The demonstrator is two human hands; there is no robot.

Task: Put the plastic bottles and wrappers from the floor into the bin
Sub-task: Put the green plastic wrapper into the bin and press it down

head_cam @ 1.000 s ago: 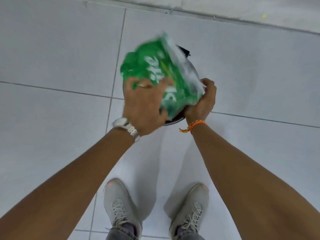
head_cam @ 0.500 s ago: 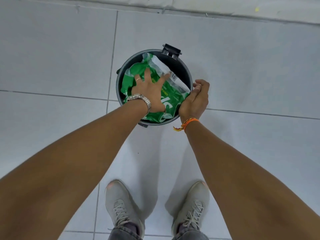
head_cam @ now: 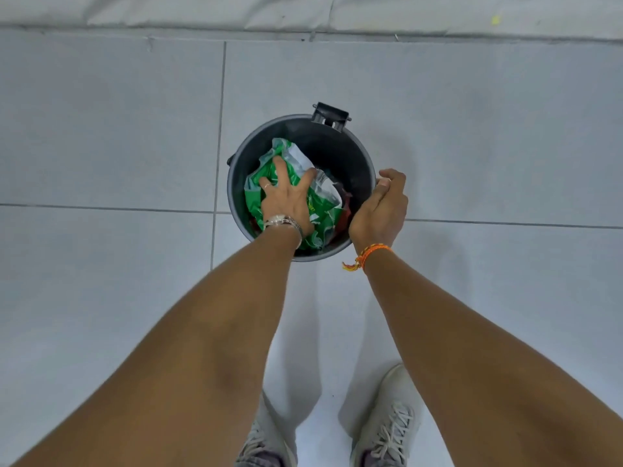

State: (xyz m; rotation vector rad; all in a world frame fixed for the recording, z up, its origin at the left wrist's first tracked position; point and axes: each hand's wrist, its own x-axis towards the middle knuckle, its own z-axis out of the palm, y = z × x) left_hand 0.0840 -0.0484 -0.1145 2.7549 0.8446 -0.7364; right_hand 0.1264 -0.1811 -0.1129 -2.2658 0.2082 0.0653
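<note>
A round dark grey bin (head_cam: 340, 146) stands on the tiled floor in front of my feet. Inside it lies a crumpled green and white wrapper (head_cam: 320, 210), with a clear plastic piece and something red beside it. My left hand (head_cam: 286, 197) is inside the bin, fingers spread, pressing flat on the green wrapper. My right hand (head_cam: 381, 207) rests on the bin's right rim with the fingers curled over the edge.
Pale grey floor tiles (head_cam: 118, 129) surround the bin. A wall base (head_cam: 303, 15) runs along the top of the view. A black hinge bracket (head_cam: 330, 114) sits on the bin's far rim. My two light sneakers (head_cam: 387, 423) stand below the bin.
The green wrapper went from above the bin down into it. My left hand has pushed it deeper, and the right hand shifted along the rim to the right.
</note>
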